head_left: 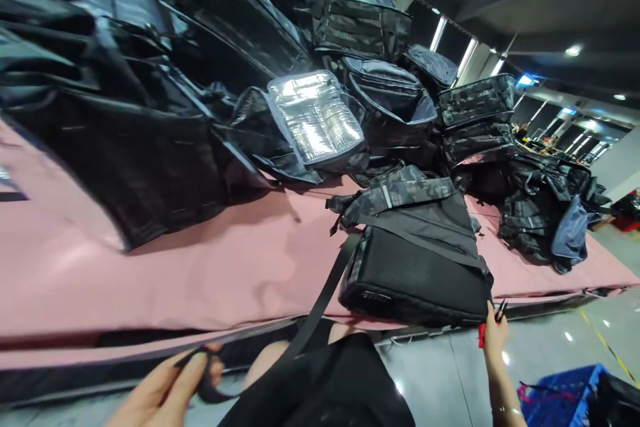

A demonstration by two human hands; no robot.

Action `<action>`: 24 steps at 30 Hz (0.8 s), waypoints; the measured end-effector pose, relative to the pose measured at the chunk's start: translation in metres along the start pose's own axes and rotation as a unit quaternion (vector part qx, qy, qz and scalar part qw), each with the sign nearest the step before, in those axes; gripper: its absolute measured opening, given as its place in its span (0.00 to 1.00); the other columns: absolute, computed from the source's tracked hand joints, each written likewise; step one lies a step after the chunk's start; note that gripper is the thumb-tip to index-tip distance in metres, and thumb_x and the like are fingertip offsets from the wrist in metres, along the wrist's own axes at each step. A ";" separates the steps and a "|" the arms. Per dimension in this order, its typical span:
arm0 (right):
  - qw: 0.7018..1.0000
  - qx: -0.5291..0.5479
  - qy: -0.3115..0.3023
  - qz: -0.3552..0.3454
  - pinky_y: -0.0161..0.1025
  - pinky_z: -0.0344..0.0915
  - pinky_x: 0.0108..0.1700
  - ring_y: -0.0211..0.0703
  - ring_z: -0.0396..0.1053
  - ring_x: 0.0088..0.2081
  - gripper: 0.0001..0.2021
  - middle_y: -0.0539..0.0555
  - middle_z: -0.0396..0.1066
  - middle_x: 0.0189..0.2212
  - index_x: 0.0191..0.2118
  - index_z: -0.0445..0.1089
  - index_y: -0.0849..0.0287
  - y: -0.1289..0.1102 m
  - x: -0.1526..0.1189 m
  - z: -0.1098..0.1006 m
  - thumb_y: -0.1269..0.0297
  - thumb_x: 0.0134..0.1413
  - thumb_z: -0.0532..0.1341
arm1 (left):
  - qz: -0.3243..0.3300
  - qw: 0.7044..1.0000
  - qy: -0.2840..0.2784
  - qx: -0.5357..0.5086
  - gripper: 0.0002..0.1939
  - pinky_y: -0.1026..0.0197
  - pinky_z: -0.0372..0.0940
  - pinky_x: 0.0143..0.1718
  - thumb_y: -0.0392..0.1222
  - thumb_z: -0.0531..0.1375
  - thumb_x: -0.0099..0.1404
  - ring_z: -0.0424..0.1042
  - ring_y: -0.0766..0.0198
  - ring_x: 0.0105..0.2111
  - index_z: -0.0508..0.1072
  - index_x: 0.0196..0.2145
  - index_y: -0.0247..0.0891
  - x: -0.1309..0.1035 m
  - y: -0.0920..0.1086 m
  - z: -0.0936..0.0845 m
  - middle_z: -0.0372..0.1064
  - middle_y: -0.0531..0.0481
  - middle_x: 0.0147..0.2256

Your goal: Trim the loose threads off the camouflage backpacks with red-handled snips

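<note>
A black backpack (415,273) with camouflage straps lies back panel up near the front edge of the pink table (240,273). One long black webbing strap (320,300) runs from its left side down toward my lap. My left hand (185,380), low and left, is closed with the thumb pinching a curled black strap end. At the bag's right front corner my right hand (495,332) is closed, its fingertips touching the corner. Small red-handled snips (481,335) are tucked in that hand, dark tips pointing up. The hand partly hides them.
Several black camouflage bags (170,167) are heaped along the table's back and left. One bag shows a silver lining (320,117). More bags (535,213) lie at the right. A blue crate (565,393) stands on the tiled floor at lower right.
</note>
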State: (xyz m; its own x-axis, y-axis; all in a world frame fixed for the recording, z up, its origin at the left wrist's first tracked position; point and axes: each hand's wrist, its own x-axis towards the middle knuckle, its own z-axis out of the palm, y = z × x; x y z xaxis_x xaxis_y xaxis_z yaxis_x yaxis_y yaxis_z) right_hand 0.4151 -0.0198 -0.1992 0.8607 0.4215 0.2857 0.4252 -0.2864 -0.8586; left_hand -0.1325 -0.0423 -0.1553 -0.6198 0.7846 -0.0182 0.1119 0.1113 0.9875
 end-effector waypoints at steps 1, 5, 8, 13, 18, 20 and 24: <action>1.000 0.004 0.000 -0.001 0.38 0.59 0.28 0.40 0.58 0.22 0.22 0.47 0.60 0.16 0.20 0.62 0.59 0.000 0.000 0.000 0.42 0.41 0.58 | 0.014 1.000 -0.024 0.010 0.17 0.49 0.70 0.38 0.65 0.59 0.45 0.73 0.52 0.27 0.74 0.24 0.51 -0.002 0.006 0.009 0.74 0.56 0.22; 1.000 0.014 -0.007 -0.005 0.37 0.58 0.29 0.39 0.58 0.23 0.21 0.47 0.60 0.16 0.21 0.62 0.59 0.001 0.002 -0.002 0.43 0.42 0.58 | 0.113 0.988 -0.102 0.020 0.19 0.53 0.67 0.45 0.62 0.59 0.48 0.75 0.54 0.34 0.77 0.28 0.46 -0.024 0.034 0.045 0.77 0.53 0.30; 1.000 0.017 -0.022 -0.003 0.37 0.58 0.28 0.39 0.57 0.22 0.21 0.46 0.59 0.16 0.22 0.62 0.59 0.001 0.000 -0.005 0.43 0.42 0.59 | 0.149 0.978 -0.147 0.004 0.18 0.57 0.69 0.42 0.57 0.58 0.54 0.75 0.58 0.33 0.76 0.32 0.42 -0.042 0.046 0.064 0.77 0.50 0.31; 0.999 0.028 -0.034 0.002 0.36 0.57 0.27 0.37 0.56 0.21 0.20 0.45 0.58 0.15 0.23 0.61 0.59 -0.001 -0.002 -0.006 0.44 0.43 0.59 | 0.221 0.953 -0.202 0.042 0.17 0.55 0.67 0.46 0.53 0.59 0.57 0.73 0.58 0.41 0.74 0.39 0.41 -0.053 0.054 0.071 0.74 0.47 0.40; 0.999 0.047 -0.025 0.012 0.36 0.57 0.28 0.37 0.57 0.22 0.20 0.45 0.58 0.15 0.23 0.62 0.59 -0.004 -0.003 -0.003 0.44 0.43 0.60 | 0.358 0.893 -0.260 0.079 0.19 0.54 0.65 0.50 0.47 0.56 0.61 0.67 0.59 0.50 0.67 0.49 0.42 -0.045 0.082 0.093 0.68 0.45 0.50; 0.998 0.055 -0.026 0.020 0.36 0.56 0.27 0.37 0.55 0.21 0.20 0.44 0.57 0.14 0.22 0.61 0.59 -0.003 -0.005 -0.002 0.45 0.43 0.60 | 0.411 0.868 -0.262 0.091 0.17 0.54 0.63 0.51 0.45 0.53 0.64 0.66 0.59 0.50 0.67 0.49 0.40 -0.035 0.097 0.116 0.69 0.44 0.48; 0.996 0.078 -0.025 0.028 0.35 0.55 0.26 0.35 0.53 0.19 0.19 0.43 0.56 0.14 0.22 0.61 0.58 -0.001 -0.009 0.000 0.47 0.44 0.61 | 0.419 0.832 -0.293 0.217 0.17 0.52 0.54 0.58 0.39 0.47 0.65 0.61 0.59 0.55 0.70 0.48 0.39 0.000 0.119 0.173 0.67 0.45 0.52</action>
State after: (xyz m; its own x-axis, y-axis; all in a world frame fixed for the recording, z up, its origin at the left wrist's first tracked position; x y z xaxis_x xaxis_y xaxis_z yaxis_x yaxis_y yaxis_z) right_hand 0.4072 -0.0232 -0.2007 0.8655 0.4513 0.2175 0.3246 -0.1744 -0.9296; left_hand 0.0154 0.0763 -0.0651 0.2871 0.8462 0.4488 0.6622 -0.5139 0.5454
